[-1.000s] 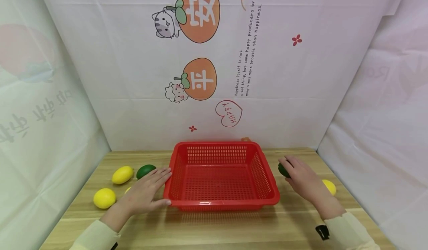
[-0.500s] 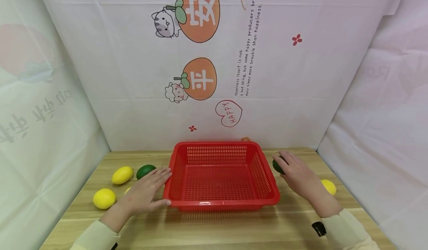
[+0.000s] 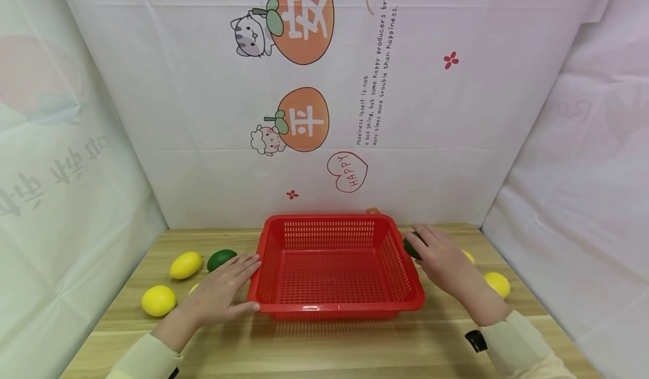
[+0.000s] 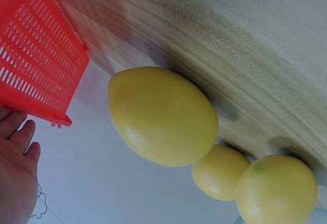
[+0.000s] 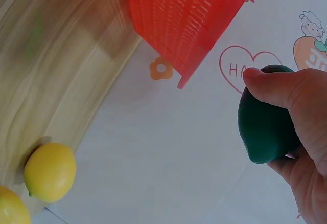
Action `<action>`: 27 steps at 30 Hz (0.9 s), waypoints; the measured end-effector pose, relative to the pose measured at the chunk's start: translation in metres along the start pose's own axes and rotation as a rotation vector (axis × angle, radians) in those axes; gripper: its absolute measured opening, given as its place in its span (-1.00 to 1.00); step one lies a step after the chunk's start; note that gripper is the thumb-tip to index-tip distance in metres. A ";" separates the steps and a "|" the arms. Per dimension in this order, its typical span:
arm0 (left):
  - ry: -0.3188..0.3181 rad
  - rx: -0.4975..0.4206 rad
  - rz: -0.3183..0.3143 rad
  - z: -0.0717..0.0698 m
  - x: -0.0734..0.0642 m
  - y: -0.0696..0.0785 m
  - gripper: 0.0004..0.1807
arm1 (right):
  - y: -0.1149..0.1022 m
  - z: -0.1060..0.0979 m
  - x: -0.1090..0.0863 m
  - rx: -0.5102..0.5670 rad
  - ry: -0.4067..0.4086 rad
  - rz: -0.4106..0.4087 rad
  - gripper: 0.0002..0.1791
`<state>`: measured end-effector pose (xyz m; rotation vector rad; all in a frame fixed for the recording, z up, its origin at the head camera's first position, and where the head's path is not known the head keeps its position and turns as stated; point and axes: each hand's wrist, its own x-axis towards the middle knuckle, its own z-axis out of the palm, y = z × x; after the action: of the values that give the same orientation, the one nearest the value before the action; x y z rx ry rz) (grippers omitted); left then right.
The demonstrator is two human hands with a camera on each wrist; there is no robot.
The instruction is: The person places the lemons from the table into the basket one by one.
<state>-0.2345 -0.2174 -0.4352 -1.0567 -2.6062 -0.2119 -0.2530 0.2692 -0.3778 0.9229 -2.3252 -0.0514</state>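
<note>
In the head view my right hand (image 3: 446, 263) grips a dark green lime (image 5: 268, 124) close to the right rim of the red plastic basket (image 3: 338, 307). Its thumb (image 5: 273, 86) presses one side of the lime in the right wrist view, while the other fingers are mostly hidden behind the fruit. My left hand (image 3: 220, 291) lies at the basket's left rim, fingers extended and touching the edge. Beside that hand, a second green lime (image 3: 220, 259) is partly covered by its fingers. The basket's visible floor is bare red mesh.
Left of the basket, yellow lemons (image 3: 159, 301) lie on the wooden table (image 3: 324, 356), one mostly behind the left hand. Two more lemons (image 3: 497, 284) are at the right, one partly behind the right hand. A printed white cloth (image 3: 203, 114) stands behind the basket.
My right hand has carried the lime left and slightly up, up to the basket's right rim. A lemon behind it has come into view. The left hand and basket have stayed put.
</note>
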 end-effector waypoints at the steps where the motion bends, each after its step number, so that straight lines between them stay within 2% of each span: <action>1: 0.000 -0.001 0.001 0.000 0.000 0.000 -0.10 | -0.001 0.000 0.001 0.002 0.006 -0.004 -0.19; 12: -0.015 -0.014 -0.013 -0.002 0.000 0.002 -0.07 | -0.011 0.004 0.013 0.018 0.011 -0.037 -0.23; 27: -0.031 -0.022 -0.021 -0.002 0.000 0.001 -0.07 | -0.028 0.016 0.024 0.019 -0.106 -0.001 -0.22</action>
<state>-0.2336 -0.2174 -0.4335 -1.0483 -2.6492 -0.2314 -0.2587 0.2300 -0.3843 0.9515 -2.4265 -0.0804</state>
